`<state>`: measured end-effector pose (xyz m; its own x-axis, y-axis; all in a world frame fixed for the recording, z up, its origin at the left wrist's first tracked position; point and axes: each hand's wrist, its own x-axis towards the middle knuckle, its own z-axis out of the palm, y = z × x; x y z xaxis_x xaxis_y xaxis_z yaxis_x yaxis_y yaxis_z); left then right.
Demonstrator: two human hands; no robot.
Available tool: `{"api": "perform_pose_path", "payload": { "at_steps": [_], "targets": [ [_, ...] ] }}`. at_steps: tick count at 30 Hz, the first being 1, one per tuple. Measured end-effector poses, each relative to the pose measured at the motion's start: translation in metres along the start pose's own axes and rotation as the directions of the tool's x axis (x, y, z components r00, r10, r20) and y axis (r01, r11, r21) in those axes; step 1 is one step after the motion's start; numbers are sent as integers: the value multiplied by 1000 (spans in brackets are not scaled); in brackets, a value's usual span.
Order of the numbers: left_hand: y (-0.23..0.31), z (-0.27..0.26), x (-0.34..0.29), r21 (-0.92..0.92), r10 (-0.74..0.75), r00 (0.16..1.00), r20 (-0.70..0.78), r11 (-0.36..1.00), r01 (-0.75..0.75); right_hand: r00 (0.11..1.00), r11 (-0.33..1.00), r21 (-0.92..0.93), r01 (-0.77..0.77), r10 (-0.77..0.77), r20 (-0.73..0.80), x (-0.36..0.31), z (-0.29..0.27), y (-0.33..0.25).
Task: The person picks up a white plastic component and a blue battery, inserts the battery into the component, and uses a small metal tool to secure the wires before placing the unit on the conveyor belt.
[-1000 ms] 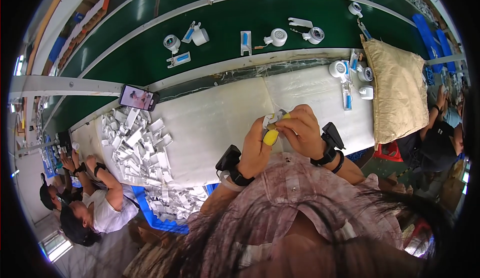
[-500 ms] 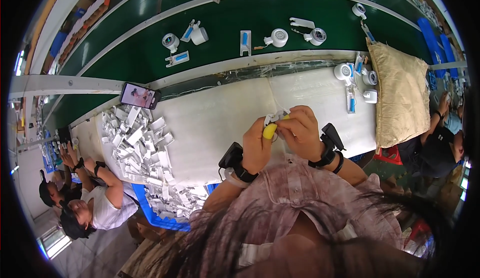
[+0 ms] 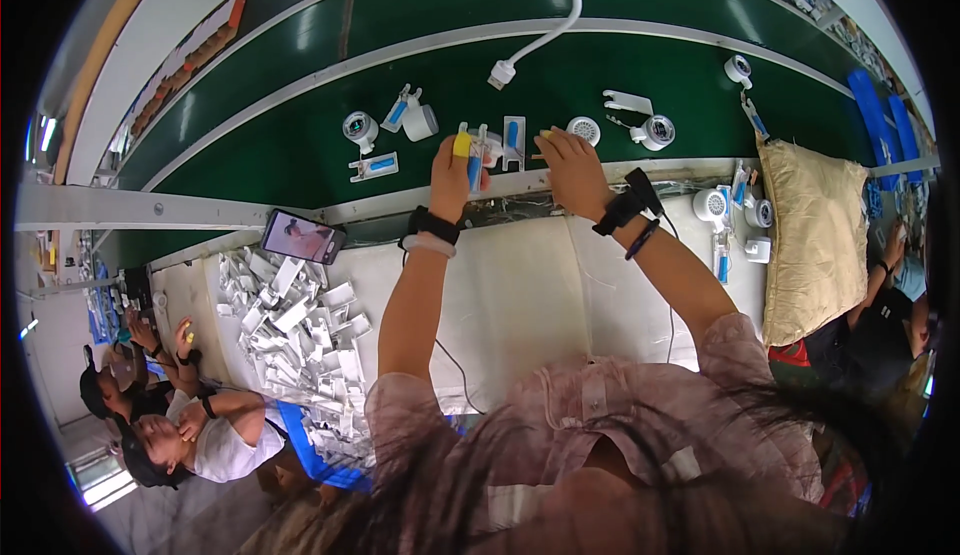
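My left hand point(image 3: 452, 180), a yellow cover on one fingertip, grips a long white plastic housing point(image 3: 474, 177) with a blue cell in it, at the near edge of the green belt. A round white part point(image 3: 493, 149), partly hidden, shows beside that housing. My right hand point(image 3: 575, 173) is at the belt with its fingers bent together and a yellow cover at a fingertip. What they hold, if anything, is hidden. Just behind them lies a white fan head point(image 3: 583, 132) with a round grille. Between my hands another housing with a blue cell point(image 3: 514, 143) rests on the belt.
White plastic shells point(image 3: 295, 320) lie heaped at left, below a phone point(image 3: 302, 237); a blue crate point(image 3: 310, 445) holds more. A white cable point(image 3: 560, 30) hangs overhead. More fan heads point(image 3: 655, 132) sit on the belt point(image 3: 690, 95). A tan cushion point(image 3: 815, 245) stands right; people work at both sides.
Both my hands have gone from close to my chest to the belt, spreading apart. The left now carries the housing with the blue cell. The view has shifted, and the cable hangs larger in it.
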<state>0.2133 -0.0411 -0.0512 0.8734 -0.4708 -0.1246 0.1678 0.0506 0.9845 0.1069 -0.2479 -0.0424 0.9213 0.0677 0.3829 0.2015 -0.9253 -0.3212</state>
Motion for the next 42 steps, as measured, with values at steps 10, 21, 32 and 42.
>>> {"api": "perform_pose_path", "payload": {
  "at_steps": [10,21,32,42],
  "targets": [
    [-63,-19,29,780,497,803,-328,622,-66,945,971,-87,222,-192,263,14,16,43],
    [0,53,-166,128,130,941,312,976,-177,753,299,749,-591,-126,645,-74,-99,-54],
    [39,76,-201,-203,-56,888,456,965,164,674,146,699,-700,-188,714,-109,-172,-79],
    [65,97,-229,-227,-207,886,414,920,321,997,968,243,-64,55,46,-136,-171,-111]
  ]
}}
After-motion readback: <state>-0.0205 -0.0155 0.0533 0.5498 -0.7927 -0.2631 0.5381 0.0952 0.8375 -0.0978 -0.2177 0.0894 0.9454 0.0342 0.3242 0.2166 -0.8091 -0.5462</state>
